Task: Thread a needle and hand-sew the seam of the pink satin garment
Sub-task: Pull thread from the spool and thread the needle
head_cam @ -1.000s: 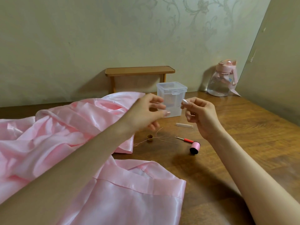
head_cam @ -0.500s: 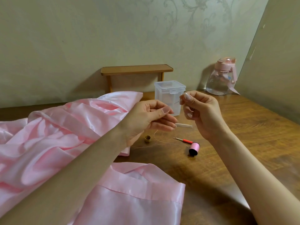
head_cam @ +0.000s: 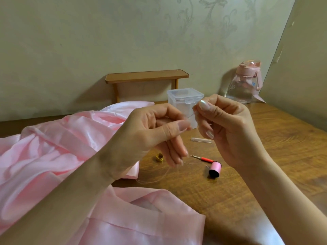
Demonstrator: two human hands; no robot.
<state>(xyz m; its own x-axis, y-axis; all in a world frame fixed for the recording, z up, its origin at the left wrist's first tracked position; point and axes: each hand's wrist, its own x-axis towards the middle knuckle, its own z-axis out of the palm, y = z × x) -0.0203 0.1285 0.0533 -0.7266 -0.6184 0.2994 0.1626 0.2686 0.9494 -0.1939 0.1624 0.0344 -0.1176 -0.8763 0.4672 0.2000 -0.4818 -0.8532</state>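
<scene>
Two hands are up mid-frame, nearly touching; job looks to be at the threading stage, no sewing begun. Left hand [head_cam: 155,131] pinches the thread [head_cam: 190,116] btwn thumb & forefinger tips, other fingers hanging loose. Right hand [head_cam: 228,128] has thumb & forefinger pressed tight together just up and right of that pinch, prob. on the needle, which is too small to make out, so which way its eye faces: can't tell. The short visible bit of thread slants up-right from the left pinch to the right one; any feed has to follow that axis. Rest of the thread drops below the left hand and trails over the table [head_cam: 265,156] toward the pink spool [head_cam: 215,169], lower centre-right. Pink satin garment [head_cam: 53,156] lies heaped across left & bottom of frame, no hand on it, nearer the left arm.
</scene>
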